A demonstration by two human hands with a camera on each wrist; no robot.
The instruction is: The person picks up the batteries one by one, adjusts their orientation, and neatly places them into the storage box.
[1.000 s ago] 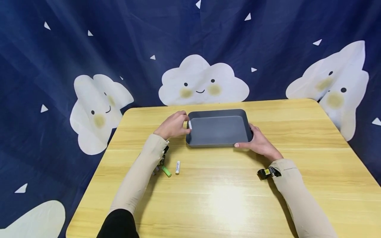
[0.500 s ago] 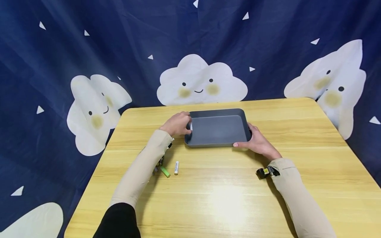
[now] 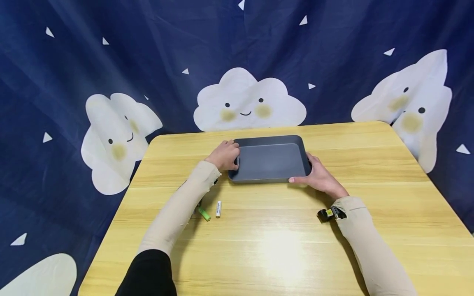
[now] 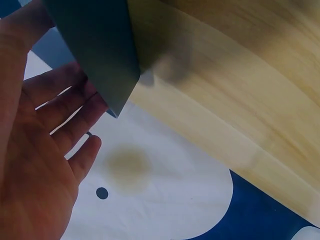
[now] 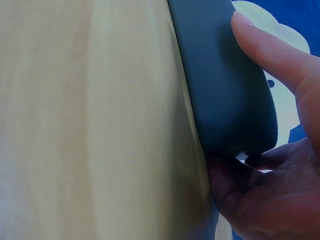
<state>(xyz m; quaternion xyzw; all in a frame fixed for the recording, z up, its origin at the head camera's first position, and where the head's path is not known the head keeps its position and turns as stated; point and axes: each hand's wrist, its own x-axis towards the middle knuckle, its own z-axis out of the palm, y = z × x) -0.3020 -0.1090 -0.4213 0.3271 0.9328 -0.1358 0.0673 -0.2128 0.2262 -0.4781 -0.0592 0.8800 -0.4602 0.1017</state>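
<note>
A dark grey rectangular tray (image 3: 274, 161) stands near the far edge of the wooden table. My left hand (image 3: 224, 155) grips its left end, fingers curled over the rim; a small pale strip at the inner wall there is mostly hidden, and I cannot tell what it is. In the left wrist view, fingers (image 4: 70, 95) reach round the tray's wall (image 4: 100, 45). My right hand (image 3: 321, 176) holds the near right corner. The right wrist view has its thumb (image 5: 270, 47) on the tray's long side (image 5: 225, 75) and the other fingers round the short end.
On the table (image 3: 259, 230) in front of the tray lie a white battery (image 3: 218, 209) and a green one (image 3: 204, 213). Other small things beside them are hidden by my left forearm (image 3: 174, 209). A blue cloth with clouds (image 3: 248, 102) hangs behind the table.
My left hand has moved slightly right and closed over the tray's left rim, covering most of the pale strip. The right hand keeps its hold; the head view has shifted a little.
</note>
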